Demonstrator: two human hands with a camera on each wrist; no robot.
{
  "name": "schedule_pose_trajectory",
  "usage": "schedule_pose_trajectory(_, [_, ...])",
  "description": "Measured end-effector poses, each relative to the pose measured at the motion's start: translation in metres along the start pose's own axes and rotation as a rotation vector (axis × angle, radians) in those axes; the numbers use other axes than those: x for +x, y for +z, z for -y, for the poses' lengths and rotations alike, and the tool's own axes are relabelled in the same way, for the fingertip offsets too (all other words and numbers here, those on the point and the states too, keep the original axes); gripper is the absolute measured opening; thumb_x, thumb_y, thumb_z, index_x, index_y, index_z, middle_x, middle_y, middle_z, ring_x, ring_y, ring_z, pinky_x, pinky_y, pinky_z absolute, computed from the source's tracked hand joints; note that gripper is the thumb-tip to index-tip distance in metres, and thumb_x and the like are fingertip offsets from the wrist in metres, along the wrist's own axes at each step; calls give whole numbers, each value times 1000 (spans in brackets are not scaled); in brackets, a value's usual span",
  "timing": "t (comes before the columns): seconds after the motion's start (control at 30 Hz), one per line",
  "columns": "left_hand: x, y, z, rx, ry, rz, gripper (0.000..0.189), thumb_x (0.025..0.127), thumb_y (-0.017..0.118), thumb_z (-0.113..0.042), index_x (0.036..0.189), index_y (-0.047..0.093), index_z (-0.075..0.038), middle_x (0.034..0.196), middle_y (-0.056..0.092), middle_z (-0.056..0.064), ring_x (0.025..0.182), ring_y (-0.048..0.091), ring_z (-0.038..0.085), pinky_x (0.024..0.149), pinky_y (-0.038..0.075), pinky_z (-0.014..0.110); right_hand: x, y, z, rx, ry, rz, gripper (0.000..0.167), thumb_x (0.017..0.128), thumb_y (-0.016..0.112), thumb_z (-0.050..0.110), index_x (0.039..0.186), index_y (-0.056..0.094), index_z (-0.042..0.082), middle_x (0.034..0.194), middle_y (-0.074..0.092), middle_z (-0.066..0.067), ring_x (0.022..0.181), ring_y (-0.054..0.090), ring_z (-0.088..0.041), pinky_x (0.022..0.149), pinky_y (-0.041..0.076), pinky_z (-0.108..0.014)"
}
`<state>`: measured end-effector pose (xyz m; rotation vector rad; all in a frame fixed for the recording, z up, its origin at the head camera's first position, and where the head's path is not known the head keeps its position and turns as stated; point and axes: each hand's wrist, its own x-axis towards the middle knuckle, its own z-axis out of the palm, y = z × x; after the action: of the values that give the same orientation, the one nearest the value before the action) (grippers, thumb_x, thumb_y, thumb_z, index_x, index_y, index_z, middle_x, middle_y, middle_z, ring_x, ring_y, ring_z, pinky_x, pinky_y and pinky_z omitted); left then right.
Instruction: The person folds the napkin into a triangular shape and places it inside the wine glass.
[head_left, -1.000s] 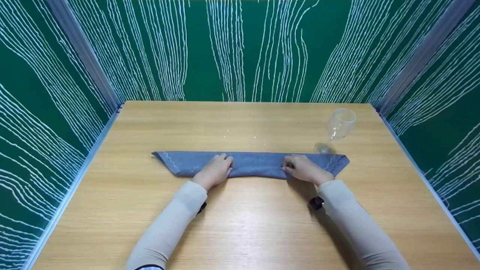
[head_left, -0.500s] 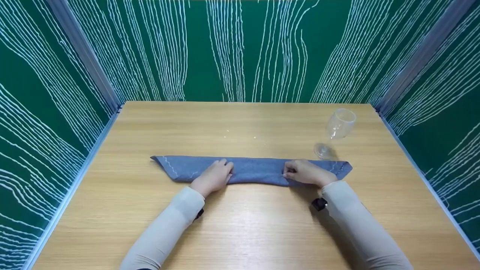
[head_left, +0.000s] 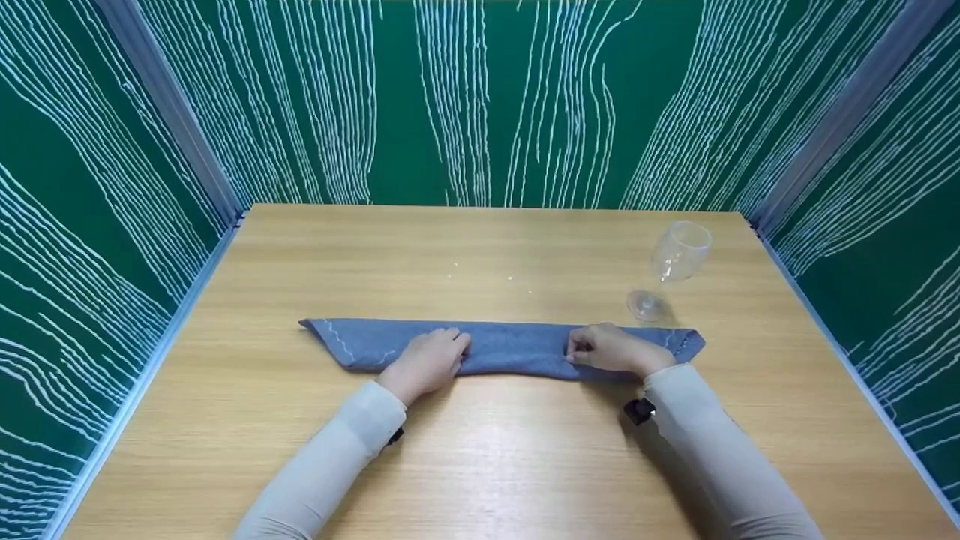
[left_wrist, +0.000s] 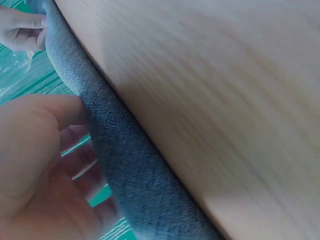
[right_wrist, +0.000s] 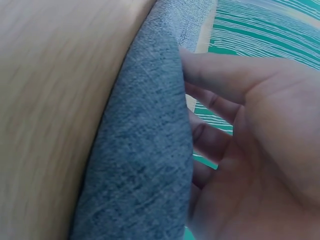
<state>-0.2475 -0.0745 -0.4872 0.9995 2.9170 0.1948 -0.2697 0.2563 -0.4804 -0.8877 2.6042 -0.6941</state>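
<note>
To the far left of the cloth [head_left: 517, 349], a green left wall [head_left: 45, 165] bears white wavy lines and is cut off by the view's edge. The cloth itself is blue-grey and lies across the middle of the table [head_left: 480, 457] as a long folded band, slanted at both ends, with pale wavy stitching near each. Left of the cloth's middle, the left hand [head_left: 424, 361] grips its near edge, thumb on the near side and fingers behind; the fingertips are partly concealed by the fabric. Below the cloth on that side, the left sleeve [head_left: 322, 461] is cut off by the lower edge, and a dark object [head_left: 396, 435] at the wrist is mostly hidden.

Beyond the cloth's middle lie small pale specks [head_left: 510, 278], too small to identify. Right of the cloth's middle, the right hand [head_left: 615, 349] pinches the same near edge, its fingertips also hidden behind the cloth. The two hands are well apart. The right sleeve [head_left: 727, 450] is likewise cut off.

Just beyond the cloth's right end, a stemmed glass [head_left: 681, 259] stands upright on its foot. Its bowl is clear, the table showing through it; the stem is hard to make out.
</note>
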Motion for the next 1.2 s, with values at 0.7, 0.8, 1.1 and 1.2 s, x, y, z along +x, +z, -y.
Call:
schedule_pose_trajectory(0.7, [-6,-14,-13,325,152,-72,32,83,79,-46,79,74,-15,90,68,0,83,62,22,77,54,40,-4,2,-2,4,28,-19,12,98,64,13,85,65,13,83,63,6,77,54,-13,73,46,-34])
schedule_pose_trajectory(0.8, [-5,-14,-12,319,153,-80,27,81,82,-42,82,76,-16,90,69,-1,83,64,22,75,55,39,-4,3,-4,5,23,-24,12,98,65,13,85,65,14,84,63,6,78,55,-13,73,46,-35])
schedule_pose_trajectory(1.1, [-5,-10,-8,335,191,-157,13,80,78,-23,78,70,-13,80,68,2,76,63,24,65,53,38,-4,4,-3,30,21,-22,10,98,63,12,89,66,13,86,64,5,79,55,-14,74,47,-36])
schedule_pose_trajectory(1.2, [-4,-9,-6,322,190,-160,11,83,75,-21,78,68,-14,81,69,2,77,63,23,66,53,38,-4,4,-3,37,22,-21,10,98,63,12,89,66,12,85,63,5,78,54,-13,73,46,-35])
